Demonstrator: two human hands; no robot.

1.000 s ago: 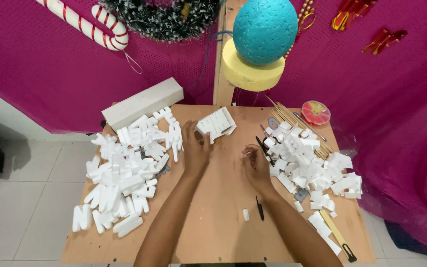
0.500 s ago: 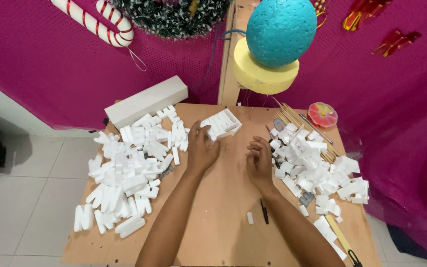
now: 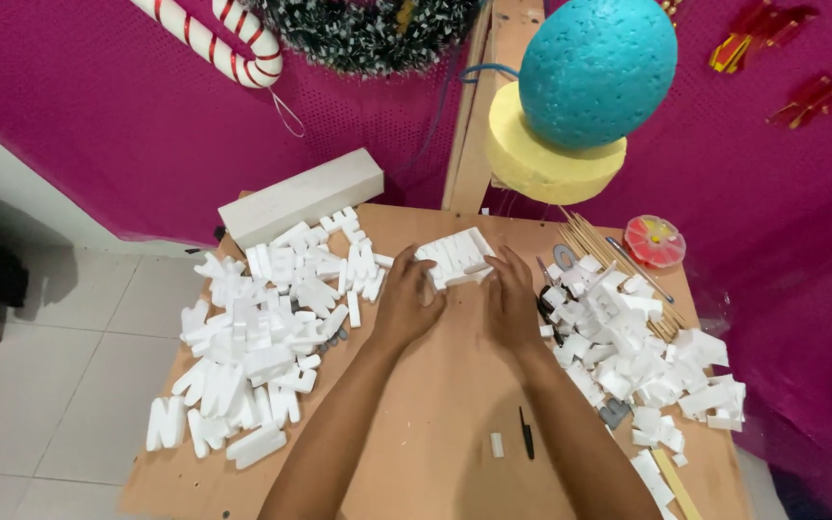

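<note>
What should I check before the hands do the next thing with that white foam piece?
1. Both hands on the white foam block: ok; left hand and right hand touch its two sides.
2. Block resting on the wooden table: ok.
3. Bare table under the wrists: ok; only a small white scrap and a thin dark tool lie nearer the person.
4. Left pile of foam pieces apart from the block: ok.
5. Right pile of foam bits apart from the right hand: not ok; it lies right beside it.
6. Grip firmness: cannot tell.
</note>
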